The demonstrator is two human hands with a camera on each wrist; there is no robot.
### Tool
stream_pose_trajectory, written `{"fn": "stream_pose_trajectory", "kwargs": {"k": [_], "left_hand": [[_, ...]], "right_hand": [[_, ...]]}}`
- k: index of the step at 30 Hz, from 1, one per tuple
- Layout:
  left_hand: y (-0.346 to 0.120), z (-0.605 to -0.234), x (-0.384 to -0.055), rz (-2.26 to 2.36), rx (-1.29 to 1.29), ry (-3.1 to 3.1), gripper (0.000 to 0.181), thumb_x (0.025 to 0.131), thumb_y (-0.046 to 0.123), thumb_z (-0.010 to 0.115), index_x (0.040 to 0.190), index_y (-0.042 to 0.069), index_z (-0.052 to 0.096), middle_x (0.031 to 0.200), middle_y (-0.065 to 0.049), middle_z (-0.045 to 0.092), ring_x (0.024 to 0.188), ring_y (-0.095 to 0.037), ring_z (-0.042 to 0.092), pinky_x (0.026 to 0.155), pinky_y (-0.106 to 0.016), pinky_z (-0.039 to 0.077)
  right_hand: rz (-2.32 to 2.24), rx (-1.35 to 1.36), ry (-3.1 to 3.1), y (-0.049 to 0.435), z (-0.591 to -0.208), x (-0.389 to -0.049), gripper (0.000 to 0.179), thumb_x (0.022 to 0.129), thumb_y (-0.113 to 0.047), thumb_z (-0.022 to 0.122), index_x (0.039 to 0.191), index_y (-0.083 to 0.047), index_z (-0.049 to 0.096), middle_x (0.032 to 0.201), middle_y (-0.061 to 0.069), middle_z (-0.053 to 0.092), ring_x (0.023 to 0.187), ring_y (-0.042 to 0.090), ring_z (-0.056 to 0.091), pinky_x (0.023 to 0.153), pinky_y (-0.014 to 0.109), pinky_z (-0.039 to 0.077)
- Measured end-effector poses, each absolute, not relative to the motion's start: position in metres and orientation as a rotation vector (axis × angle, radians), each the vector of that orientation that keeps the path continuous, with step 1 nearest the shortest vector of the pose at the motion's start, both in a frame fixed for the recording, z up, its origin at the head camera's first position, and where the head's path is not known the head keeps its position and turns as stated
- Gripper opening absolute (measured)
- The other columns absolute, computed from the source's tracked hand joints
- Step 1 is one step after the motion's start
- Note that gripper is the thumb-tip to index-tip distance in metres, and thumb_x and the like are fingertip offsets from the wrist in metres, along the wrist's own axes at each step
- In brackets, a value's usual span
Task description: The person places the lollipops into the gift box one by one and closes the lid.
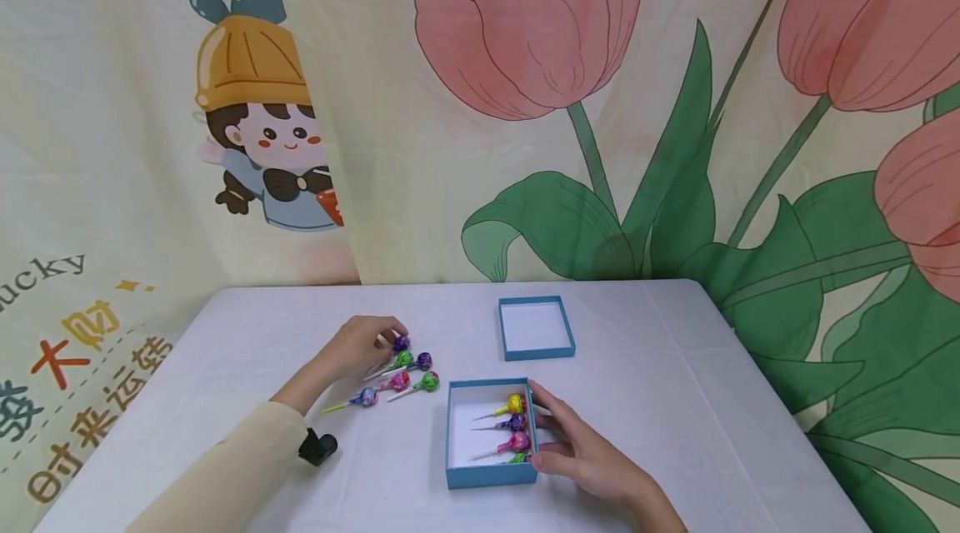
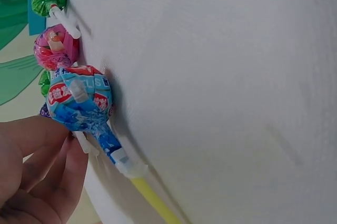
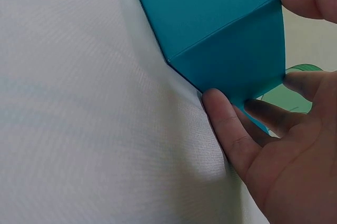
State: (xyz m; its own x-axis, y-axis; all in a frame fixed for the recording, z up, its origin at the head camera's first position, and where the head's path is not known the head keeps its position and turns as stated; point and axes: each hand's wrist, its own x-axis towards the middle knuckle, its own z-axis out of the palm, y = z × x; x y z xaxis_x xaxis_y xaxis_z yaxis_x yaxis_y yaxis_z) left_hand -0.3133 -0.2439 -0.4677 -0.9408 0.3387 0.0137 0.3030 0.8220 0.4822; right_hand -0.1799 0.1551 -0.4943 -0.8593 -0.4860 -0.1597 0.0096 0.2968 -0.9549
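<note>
At the back left of the table my left hand curls its thumb and fingertips onto a purple lollipop. In the left wrist view those fingers are partly hidden behind a blue-wrapped lollipop with a yellow stick. More lollipops in green, pink and purple lie loose beside the hand, a green one nearest the box. My right hand holds the right side of an open blue box, thumb at the near corner. Several lollipops, a yellow one among them, line that side inside.
A square blue lid with a white inside lies behind the box, near the table's back edge. White cloth covers the table. A curtain printed with tulips hangs behind it. A black device is on the left wrist.
</note>
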Motion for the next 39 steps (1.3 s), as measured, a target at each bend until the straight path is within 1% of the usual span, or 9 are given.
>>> {"fn": "stream_pose_trajectory", "kwargs": {"k": [3,6,12,21,25,30,34,39], "left_hand": [[-0.243,-0.465,-0.313,0.755,0.519,2.946,0.031,0.098,0.000,0.066,0.126,0.011,0.073,0.114,-0.009,0.075,0.102,-0.026,0.069,0.096,-0.053,0.058],[-0.242,-0.461,-0.312,0.760,0.542,2.963,0.031,0.098,-0.001,0.068,0.127,0.010,0.073,0.113,-0.009,0.075,0.101,-0.026,0.070,0.095,-0.052,0.058],[-0.239,-0.451,-0.311,0.733,0.628,2.988,0.034,0.095,0.000,0.075,0.128,0.009,0.073,0.112,-0.007,0.076,0.097,-0.023,0.070,0.091,-0.047,0.061],[-0.215,-0.426,-0.293,0.766,0.743,2.979,0.035,0.094,0.000,0.077,0.127,0.010,0.074,0.114,-0.006,0.076,0.096,-0.021,0.070,0.086,-0.041,0.062],[-0.201,-0.415,-0.283,0.782,0.818,2.967,0.033,0.095,0.001,0.077,0.126,0.012,0.075,0.113,-0.004,0.077,0.095,-0.018,0.071,0.085,-0.037,0.062],[-0.183,-0.405,-0.273,0.814,0.906,2.936,0.034,0.095,0.002,0.078,0.127,0.013,0.075,0.113,0.000,0.076,0.094,-0.014,0.071,0.081,-0.028,0.061],[-0.171,-0.400,-0.266,0.826,0.977,2.920,0.035,0.094,0.002,0.078,0.127,0.015,0.075,0.114,0.002,0.076,0.094,-0.012,0.071,0.077,-0.022,0.059],[-0.157,-0.394,-0.256,0.848,1.025,2.882,0.036,0.095,0.003,0.079,0.128,0.017,0.074,0.114,0.004,0.075,0.094,-0.011,0.070,0.075,-0.020,0.058]], "right_hand": [[-1.584,-0.427,2.152,0.154,-0.493,-0.179,0.093,0.096,-0.033,0.077,0.170,-0.037,0.021,0.175,0.014,0.022,0.151,0.040,0.041,0.113,0.045,0.049],[-1.582,-0.431,2.155,0.154,-0.491,-0.178,0.092,0.096,-0.033,0.076,0.170,-0.035,0.021,0.175,0.015,0.022,0.151,0.040,0.041,0.114,0.046,0.049],[-1.585,-0.432,2.152,0.155,-0.491,-0.178,0.092,0.097,-0.035,0.076,0.170,-0.036,0.021,0.175,0.014,0.022,0.152,0.040,0.040,0.114,0.046,0.049],[-1.580,-0.449,2.153,0.156,-0.495,-0.180,0.090,0.098,-0.035,0.075,0.169,-0.039,0.021,0.176,0.011,0.022,0.153,0.038,0.039,0.115,0.043,0.048],[-1.580,-0.451,2.155,0.156,-0.495,-0.181,0.090,0.098,-0.037,0.075,0.169,-0.039,0.021,0.176,0.011,0.021,0.153,0.038,0.039,0.115,0.043,0.048],[-1.579,-0.460,2.153,0.157,-0.495,-0.181,0.089,0.098,-0.037,0.074,0.169,-0.039,0.021,0.176,0.011,0.021,0.154,0.038,0.038,0.115,0.041,0.048],[-1.575,-0.457,2.159,0.157,-0.495,-0.181,0.090,0.098,-0.038,0.075,0.170,-0.038,0.021,0.176,0.011,0.021,0.154,0.039,0.038,0.114,0.042,0.049],[-1.570,-0.436,2.163,0.155,-0.495,-0.181,0.092,0.096,-0.039,0.076,0.170,-0.037,0.021,0.176,0.012,0.021,0.153,0.039,0.039,0.114,0.045,0.049]]}}
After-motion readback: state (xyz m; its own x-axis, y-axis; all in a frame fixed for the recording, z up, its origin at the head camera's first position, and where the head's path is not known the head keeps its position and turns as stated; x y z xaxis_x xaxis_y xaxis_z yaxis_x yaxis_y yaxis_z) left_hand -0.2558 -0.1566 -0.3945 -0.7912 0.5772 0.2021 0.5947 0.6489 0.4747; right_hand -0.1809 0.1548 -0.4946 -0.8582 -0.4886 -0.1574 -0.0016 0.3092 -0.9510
